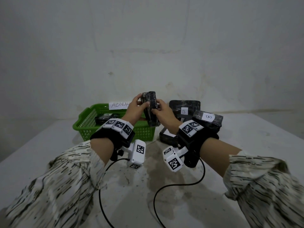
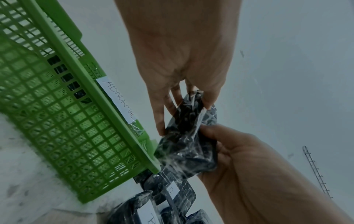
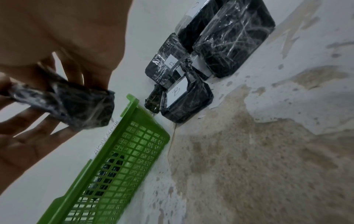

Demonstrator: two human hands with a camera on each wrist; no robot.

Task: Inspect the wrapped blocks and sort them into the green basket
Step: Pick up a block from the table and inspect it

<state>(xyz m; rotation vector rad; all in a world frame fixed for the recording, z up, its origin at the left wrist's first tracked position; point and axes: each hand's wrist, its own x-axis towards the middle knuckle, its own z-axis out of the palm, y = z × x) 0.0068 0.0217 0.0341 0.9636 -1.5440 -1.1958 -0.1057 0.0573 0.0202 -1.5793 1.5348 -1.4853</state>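
Note:
Both hands hold one black wrapped block upright in the air, above the right end of the green basket. My left hand grips its left side, thumb across the front. My right hand pinches its right edge. In the left wrist view the block sits between the left fingers and the right hand. In the right wrist view the block is blurred. Another wrapped block lies inside the basket.
A paper label reading ABNORMAL is taped to the basket's far rim. Several wrapped blocks with B labels are piled right of the basket, against the wall. Wrist camera cables trail over the stained tabletop.

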